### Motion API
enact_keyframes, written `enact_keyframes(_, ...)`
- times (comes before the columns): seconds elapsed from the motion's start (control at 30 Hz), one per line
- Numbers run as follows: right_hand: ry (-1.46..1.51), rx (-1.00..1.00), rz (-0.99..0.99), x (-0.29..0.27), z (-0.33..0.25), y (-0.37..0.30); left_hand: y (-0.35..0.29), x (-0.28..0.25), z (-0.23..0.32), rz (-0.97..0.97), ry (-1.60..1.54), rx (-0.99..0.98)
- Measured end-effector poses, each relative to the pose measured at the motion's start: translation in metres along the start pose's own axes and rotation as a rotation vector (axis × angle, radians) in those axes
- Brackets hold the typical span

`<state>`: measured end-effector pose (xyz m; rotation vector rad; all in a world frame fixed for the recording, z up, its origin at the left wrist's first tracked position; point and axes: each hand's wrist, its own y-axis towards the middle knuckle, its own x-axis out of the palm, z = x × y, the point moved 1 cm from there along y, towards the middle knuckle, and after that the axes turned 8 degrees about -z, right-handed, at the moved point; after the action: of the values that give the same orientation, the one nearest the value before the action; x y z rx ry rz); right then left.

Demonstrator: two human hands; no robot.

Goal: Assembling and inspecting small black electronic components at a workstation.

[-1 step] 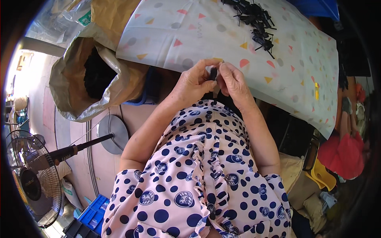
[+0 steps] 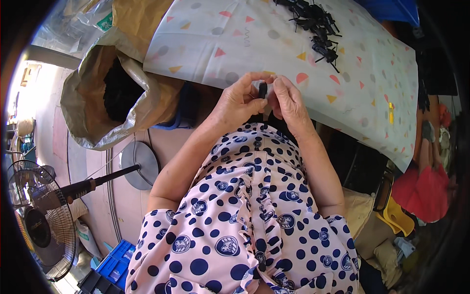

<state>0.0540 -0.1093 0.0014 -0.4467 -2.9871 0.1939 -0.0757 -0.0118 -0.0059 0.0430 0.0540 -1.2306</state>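
Shifted barely rightward with the right hand (image 2: 290, 100), loosely curled with no telling whether gripping anything, while pinching a small black part (image 2: 263, 90) in the nearly closed left hand (image 2: 237, 102) just alongside, so apparently mid-handling, with leggy black pieces (image 2: 324, 47) beyond on the table (image 2: 205, 66).

The garment (image 2: 205, 252) was pale pink, printed with irregular navy dots of mixed sizes. Round navy emblems with striped fields recurred among the dots; their finer detail was too small to read. A gathered ruffle (image 2: 247, 218) ran down the centre front beside a plain vertical strip. The left sleeve (image 2: 152, 232) and right sleeve (image 2: 341, 232) were short, in matching print. Left hand (image 2: 240, 100), right hand (image 2: 291, 102) and both forearms were bare.
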Motion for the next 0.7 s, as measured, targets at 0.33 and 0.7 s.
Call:
enact_keyframes(0.33,-0.193,-0.096,-0.043,0.018,0.012,-0.008,-0.001,0.001,0.006,0.164,-0.077,-0.066)
enact_keyframes(0.7,-0.231,-0.12,0.011,0.015,0.018,0.001,0.008,0.014,0.015,0.312,0.575,0.023)
